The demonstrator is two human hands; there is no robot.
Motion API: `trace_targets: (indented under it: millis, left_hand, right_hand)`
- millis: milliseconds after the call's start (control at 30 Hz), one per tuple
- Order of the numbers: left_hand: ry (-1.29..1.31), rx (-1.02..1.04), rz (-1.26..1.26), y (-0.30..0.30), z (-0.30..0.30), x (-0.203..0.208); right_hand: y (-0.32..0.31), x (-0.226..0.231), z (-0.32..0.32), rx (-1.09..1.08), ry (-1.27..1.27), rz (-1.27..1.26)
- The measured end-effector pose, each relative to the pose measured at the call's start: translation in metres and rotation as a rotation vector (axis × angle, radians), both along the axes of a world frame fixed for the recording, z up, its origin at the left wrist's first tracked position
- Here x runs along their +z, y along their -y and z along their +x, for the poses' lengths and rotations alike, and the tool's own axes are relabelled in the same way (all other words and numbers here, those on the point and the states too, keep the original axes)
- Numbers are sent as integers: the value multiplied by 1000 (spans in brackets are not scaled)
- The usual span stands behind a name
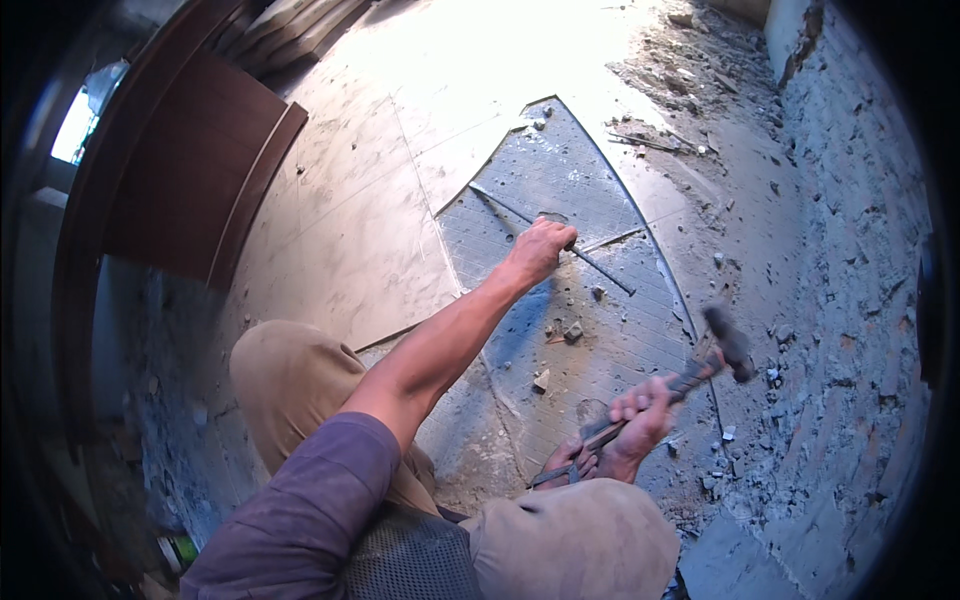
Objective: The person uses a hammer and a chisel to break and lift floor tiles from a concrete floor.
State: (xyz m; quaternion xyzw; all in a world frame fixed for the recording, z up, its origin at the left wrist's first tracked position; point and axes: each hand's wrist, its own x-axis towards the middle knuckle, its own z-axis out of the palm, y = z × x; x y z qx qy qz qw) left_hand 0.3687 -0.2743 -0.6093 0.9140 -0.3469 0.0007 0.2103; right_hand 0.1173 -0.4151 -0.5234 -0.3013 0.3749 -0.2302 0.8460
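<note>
My left hand (541,250) is closed round the middle of a long thin steel rod (605,273), which looks like a chisel. The rod slants low over a grey, ridged patch of bare floor bed (585,180), its far-left end close to the edge of a pale floor tile (400,210). In my right hand (645,420), beside my right knee, is a hammer (688,378) gripped by its handle. The dark hammer head (730,345) points up and right, slightly blurred, apart from the rod.
Broken bits (572,331) lie on the bare patch. Rubble (690,85) runs along the rough, stripped wall (850,250) at right. A dark red wooden panel (195,165) stands at left. My sandalled foot (565,468) is below the hammer handle. Strong glare washes out the far floor.
</note>
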Motion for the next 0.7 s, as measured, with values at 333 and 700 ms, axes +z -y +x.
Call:
trace_targets:
  millis: [333,700]
  left_hand:
    - [11,-15,26,3,-3,-6]
    - [55,-1,28,7,-2,-7]
  right_hand:
    - [-29,-30,5,209,-11,197]
    - [-39,-43,7,-71,-123,168]
